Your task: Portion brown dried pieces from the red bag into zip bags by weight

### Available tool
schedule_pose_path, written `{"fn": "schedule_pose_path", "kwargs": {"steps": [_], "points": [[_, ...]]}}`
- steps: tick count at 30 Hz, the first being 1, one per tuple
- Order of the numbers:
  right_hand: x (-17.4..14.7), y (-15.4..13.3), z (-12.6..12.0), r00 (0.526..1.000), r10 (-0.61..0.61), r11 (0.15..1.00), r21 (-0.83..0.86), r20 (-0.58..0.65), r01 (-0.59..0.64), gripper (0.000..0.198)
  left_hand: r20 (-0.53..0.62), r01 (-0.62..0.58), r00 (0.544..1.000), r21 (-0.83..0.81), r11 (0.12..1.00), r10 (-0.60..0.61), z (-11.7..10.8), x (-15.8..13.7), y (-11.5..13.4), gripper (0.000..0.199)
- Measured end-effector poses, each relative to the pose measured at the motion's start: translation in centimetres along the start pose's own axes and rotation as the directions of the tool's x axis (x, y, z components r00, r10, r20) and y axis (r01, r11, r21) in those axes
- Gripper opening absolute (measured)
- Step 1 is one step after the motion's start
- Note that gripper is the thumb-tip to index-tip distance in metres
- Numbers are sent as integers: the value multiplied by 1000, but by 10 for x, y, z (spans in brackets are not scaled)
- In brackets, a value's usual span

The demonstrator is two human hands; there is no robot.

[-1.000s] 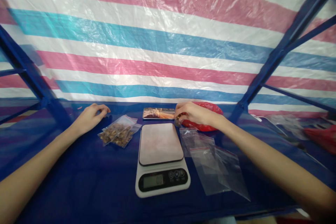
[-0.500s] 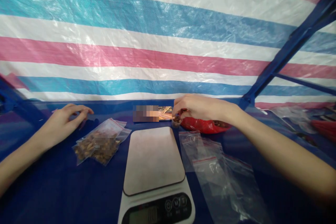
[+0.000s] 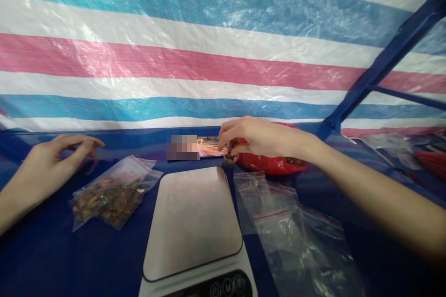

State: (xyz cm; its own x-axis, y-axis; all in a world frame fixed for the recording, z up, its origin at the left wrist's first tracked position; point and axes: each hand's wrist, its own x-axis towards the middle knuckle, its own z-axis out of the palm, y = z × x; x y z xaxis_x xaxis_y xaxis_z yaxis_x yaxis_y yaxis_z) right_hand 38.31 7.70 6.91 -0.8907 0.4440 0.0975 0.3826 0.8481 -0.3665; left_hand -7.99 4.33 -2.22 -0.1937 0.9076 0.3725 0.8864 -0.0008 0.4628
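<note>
White, square-topped kitchen scale (image 3: 193,222), cut off below. Right hand (image 3: 249,137), grip unclear, bends over small clear plastic cup (image 3: 229,164) of brown pieces (image 3: 230,157); left hand (image 3: 52,160) relaxed, half-open.

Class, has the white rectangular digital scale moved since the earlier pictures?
No: the scale keeps its place on the near side of the flat, rectangular, bright-screened phone; only the view shifted.

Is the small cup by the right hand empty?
No: brown pieces show in the cup beneath the right hand. How full, cannot tell.
</note>
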Motion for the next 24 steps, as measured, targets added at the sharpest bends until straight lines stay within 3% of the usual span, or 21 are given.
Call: {"fn": "schedule_pose_path", "kwargs": {"steps": [7, 13, 18, 24], "points": [[-3, 1, -2, 1000, -19, 998, 57, -18, 20, 21, 17, -32, 999, -17, 999, 32, 3, -1, 2, 47], [-1, -3, -6, 1000, -14, 1000, 17, -10, 14, 15, 31, -22, 999, -31, 999, 23, 3, -1, 1, 48], [-2, 1, -9, 998, 23, 998, -61, -54, -26, 24, 32, -25, 999, -38, 999, 26, 2, -3, 6, 50], [-9, 11, -7, 997, 66, 997, 40, 36, -67, 27, 41, -44, 998, -52, 998, 47, 2, -4, 12, 47]]}}
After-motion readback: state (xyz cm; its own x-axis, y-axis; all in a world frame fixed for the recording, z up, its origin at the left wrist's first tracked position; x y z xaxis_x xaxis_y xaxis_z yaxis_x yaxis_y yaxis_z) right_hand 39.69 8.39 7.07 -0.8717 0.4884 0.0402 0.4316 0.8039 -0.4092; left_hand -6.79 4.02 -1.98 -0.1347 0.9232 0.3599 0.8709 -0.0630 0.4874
